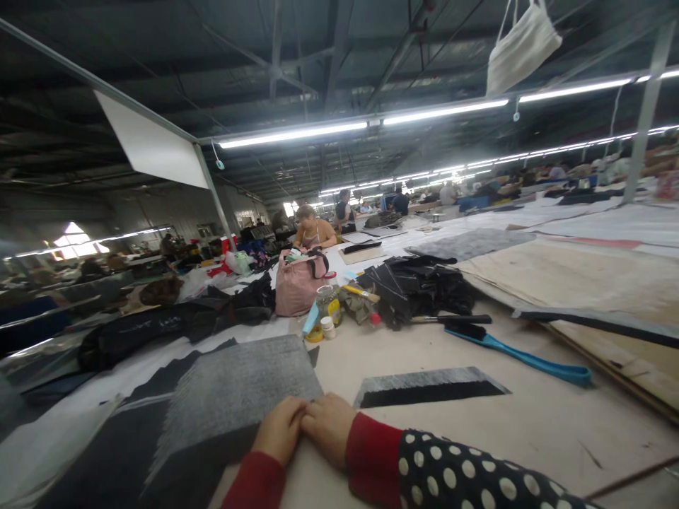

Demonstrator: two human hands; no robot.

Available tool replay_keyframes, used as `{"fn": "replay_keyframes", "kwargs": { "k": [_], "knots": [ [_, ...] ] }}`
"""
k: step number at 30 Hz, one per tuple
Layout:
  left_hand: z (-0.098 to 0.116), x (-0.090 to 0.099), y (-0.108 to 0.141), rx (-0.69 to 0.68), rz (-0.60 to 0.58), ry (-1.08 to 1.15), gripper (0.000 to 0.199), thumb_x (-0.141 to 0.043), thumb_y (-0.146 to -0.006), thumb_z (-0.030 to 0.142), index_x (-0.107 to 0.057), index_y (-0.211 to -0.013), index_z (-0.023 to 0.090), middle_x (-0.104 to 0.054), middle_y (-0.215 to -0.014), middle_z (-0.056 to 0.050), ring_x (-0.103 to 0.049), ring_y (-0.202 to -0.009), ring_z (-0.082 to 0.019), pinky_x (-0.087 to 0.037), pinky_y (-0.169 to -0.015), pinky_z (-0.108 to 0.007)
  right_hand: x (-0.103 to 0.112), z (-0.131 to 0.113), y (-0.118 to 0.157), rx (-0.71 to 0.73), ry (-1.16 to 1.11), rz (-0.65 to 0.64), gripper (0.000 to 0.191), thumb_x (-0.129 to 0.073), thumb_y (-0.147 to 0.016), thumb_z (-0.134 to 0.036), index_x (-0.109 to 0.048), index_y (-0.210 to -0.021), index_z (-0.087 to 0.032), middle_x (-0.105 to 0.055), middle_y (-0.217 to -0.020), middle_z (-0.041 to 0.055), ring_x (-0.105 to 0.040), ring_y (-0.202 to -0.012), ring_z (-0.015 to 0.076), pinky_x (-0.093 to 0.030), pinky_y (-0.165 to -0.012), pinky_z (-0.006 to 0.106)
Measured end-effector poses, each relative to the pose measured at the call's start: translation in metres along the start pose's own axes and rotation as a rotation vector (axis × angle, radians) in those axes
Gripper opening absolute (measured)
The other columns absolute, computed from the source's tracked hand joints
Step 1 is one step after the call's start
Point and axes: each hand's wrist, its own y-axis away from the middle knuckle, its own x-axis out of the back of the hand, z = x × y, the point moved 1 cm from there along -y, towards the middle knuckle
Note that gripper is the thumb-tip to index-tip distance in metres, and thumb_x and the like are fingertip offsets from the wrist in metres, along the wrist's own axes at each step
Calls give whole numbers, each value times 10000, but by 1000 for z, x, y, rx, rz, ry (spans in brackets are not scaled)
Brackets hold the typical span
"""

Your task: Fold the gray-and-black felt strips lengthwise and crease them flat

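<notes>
My left hand (281, 428) and my right hand (329, 428) are side by side at the front of the table, touching each other. Both are closed, with curled fingers at the near right edge of a grey fabric piece (244, 378); their fingertips are partly hidden. The fabric has a frayed left edge and lies over dark cloth (106, 452). To the right of my hands, a strip with a grey band and a black band (432, 389) lies flat on the table (530, 438).
A blue-handled brush (530, 364) lies at the right, near stacked boards (562, 283). Behind are a black cloth heap (419, 283), a glass jar (327, 304), a white bottle (328, 328) and a pink bag (297, 286). A person (315, 230) works farther back.
</notes>
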Motion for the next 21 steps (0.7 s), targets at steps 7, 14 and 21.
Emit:
{"fn": "replay_keyframes", "kwargs": {
  "k": [7, 14, 21],
  "knots": [
    [-2, 2, -1, 47, 158, -157, 247, -304, -802, 164, -551, -816, 168, -590, -859, -61, -551, -823, -161, -417, -756, -271, -3, -5, 2, -115, 1, -31, 170, -416, -779, -214, -566, -786, -135, -599, -775, 68, -555, -693, 187, -408, -586, 320],
    [-25, 25, -1, 100, 638, -85, 247, -333, -778, 294, -545, -841, 185, -621, -852, -59, -579, -804, -190, -459, -708, -303, -6, -3, 2, -168, -38, 11, 163, -483, -751, -284, -552, -802, -146, -576, -807, 54, -522, -748, 187, -415, -635, 317],
    [-9, 16, -1, 20, 544, 0, 246, -342, -760, 312, -549, -808, 188, -621, -833, -56, -576, -793, -200, -454, -723, -328, -7, -7, -3, -18, -180, 90, 285, -475, -761, -337, -551, -938, -128, -571, -943, 76, -482, -905, 189, -395, -796, 304]
  ]
}}
